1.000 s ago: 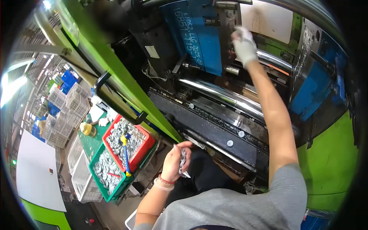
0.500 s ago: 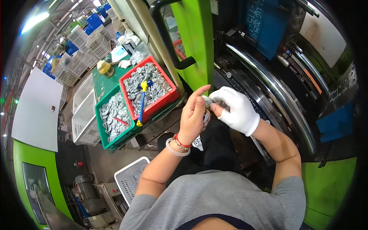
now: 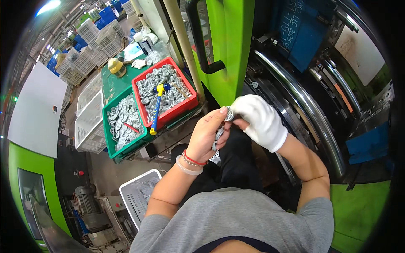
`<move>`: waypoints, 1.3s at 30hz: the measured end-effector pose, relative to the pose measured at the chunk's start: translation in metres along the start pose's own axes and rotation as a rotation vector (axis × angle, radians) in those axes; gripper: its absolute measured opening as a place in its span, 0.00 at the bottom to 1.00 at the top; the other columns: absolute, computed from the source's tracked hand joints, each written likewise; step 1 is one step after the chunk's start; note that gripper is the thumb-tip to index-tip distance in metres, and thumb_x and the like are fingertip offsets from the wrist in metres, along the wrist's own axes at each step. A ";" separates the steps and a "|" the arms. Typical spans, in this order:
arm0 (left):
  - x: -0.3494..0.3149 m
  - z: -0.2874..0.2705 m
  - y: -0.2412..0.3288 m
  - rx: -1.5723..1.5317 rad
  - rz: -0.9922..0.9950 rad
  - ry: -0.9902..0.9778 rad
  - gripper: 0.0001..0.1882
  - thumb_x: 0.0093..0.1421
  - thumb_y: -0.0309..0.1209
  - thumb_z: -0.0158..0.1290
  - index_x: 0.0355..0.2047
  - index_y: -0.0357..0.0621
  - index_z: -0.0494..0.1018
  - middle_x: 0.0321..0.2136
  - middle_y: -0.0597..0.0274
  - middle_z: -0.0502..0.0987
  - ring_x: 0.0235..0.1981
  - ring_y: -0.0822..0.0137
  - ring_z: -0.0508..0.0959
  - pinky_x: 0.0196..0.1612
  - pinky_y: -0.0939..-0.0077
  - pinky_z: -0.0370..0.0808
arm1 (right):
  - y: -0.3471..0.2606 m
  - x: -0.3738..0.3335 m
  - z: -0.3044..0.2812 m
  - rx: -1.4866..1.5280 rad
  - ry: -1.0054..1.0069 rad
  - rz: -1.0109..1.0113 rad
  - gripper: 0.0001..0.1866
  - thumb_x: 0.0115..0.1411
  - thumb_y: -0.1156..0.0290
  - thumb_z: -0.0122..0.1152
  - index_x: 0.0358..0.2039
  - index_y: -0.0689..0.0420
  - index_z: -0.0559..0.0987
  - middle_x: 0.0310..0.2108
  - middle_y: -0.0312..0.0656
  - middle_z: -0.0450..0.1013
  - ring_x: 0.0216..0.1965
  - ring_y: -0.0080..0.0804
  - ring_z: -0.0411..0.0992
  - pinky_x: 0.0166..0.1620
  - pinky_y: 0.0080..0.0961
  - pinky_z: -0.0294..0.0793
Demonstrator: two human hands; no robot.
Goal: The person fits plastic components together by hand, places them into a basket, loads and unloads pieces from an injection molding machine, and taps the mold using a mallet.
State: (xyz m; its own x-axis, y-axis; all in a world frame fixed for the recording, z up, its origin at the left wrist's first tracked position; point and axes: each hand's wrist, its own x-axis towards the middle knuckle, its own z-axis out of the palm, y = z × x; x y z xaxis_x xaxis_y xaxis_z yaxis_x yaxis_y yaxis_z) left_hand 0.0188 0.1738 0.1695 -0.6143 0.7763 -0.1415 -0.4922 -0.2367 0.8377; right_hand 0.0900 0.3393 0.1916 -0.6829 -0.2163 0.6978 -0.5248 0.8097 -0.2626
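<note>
My bare left hand (image 3: 209, 133) is closed, with a small round grey metal part (image 3: 230, 114) pinched between thumb and fingertips. More grey metal parts (image 3: 218, 138) sit in its curled lower fingers. Beads and a red band circle that wrist. On my right hand (image 3: 262, 123) is a white glove that leaves the thumb bare. Its bent fingers, slightly blurred, meet the same round part from the right; the fingertips are partly hidden. Both hands are in front of my body, beside the green machine door (image 3: 230, 50).
At left, a red bin (image 3: 192, 101) full of round metal parts carries a yellow-and-blue hammer (image 3: 157, 107). Next to it, a green bin (image 3: 110, 145) holds flat metal pieces and a red stick. A white basket (image 3: 130, 206) stands low. Polished machine bars (image 3: 303, 101) run at right.
My left fingers have closed from a raised, extended pose, and the round part now shows face-on between both hands. The metal parts in my left palm have come into view. The whole view has shifted slightly.
</note>
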 end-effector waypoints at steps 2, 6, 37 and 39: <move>0.001 0.005 0.001 -0.337 -0.136 -0.127 0.15 0.64 0.43 0.44 0.33 0.43 0.69 0.21 0.70 0.66 0.11 0.81 0.61 0.10 0.89 0.55 | -0.003 -0.007 0.001 0.104 0.037 0.085 0.23 0.46 0.76 0.64 0.44 0.58 0.70 0.40 0.44 0.69 0.39 0.39 0.70 0.42 0.27 0.71; 0.009 0.024 -0.007 -0.486 -0.238 -0.131 0.17 0.65 0.44 0.41 0.41 0.43 0.68 0.20 0.71 0.65 0.11 0.80 0.59 0.10 0.89 0.55 | 0.002 -0.017 0.008 0.514 0.134 0.408 0.20 0.51 0.75 0.64 0.44 0.59 0.70 0.41 0.41 0.69 0.39 0.26 0.70 0.42 0.23 0.70; -0.012 -0.087 -0.090 -0.743 -0.407 0.070 0.14 0.64 0.39 0.41 0.26 0.44 0.68 0.22 0.64 0.66 0.13 0.75 0.59 0.11 0.86 0.56 | 0.341 -0.080 -0.227 0.361 0.879 0.871 0.22 0.57 0.71 0.56 0.51 0.67 0.68 0.44 0.45 0.71 0.42 0.30 0.72 0.45 0.23 0.72; -0.009 -0.085 -0.092 -0.738 -0.418 0.058 0.14 0.64 0.39 0.42 0.26 0.44 0.68 0.22 0.64 0.66 0.13 0.75 0.59 0.10 0.86 0.56 | 0.351 -0.088 -0.230 0.209 0.867 0.871 0.21 0.56 0.70 0.58 0.49 0.66 0.70 0.44 0.47 0.72 0.43 0.30 0.72 0.44 0.22 0.73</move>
State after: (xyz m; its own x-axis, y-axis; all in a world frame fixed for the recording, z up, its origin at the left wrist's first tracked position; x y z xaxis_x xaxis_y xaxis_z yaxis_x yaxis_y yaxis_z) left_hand 0.0168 0.1393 0.0488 -0.3130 0.8585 -0.4062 -0.9495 -0.2730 0.1547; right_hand 0.0833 0.7681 0.1916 -0.3257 0.8435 0.4271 -0.1911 0.3837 -0.9035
